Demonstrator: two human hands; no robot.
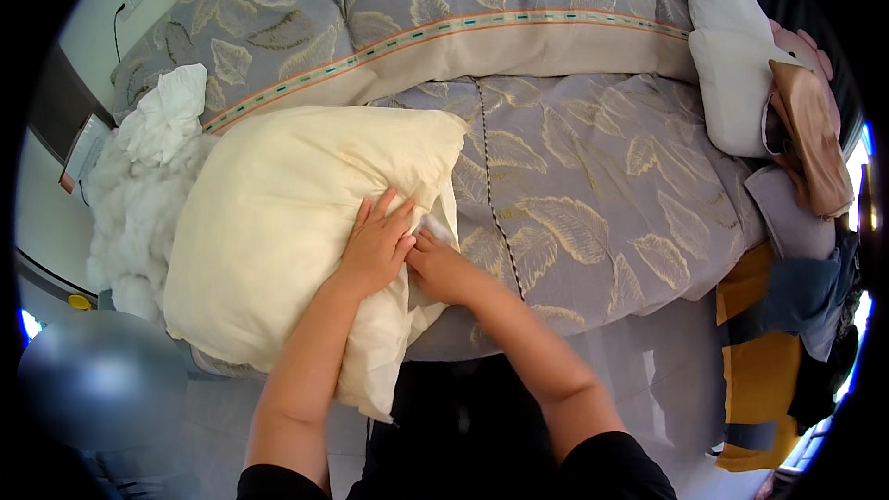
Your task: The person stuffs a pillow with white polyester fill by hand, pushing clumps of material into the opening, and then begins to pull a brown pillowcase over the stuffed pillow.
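A large cream pillow cover [278,194], plump with filling, lies at the near left edge of the bed. My left hand [375,245] rests flat on top of it, fingers spread, near its open right side. Beside it, my right hand [440,267] is closed at the loose cloth of that opening, and its fingertips are partly hidden. A bit of white stuffing [435,225] shows just above the right hand. The cover's loose lower corner hangs over the bed's edge, close to my body.
A heap of white fluffy stuffing [139,204] sits left of the pillow cover. Under everything spreads a grey leaf-patterned bedspread [574,194]. White pillows [727,83] and a brown cloth [806,143] lie at the right, with mustard and dark fabrics [764,380] below. A blurred round object [102,380] stands at lower left.
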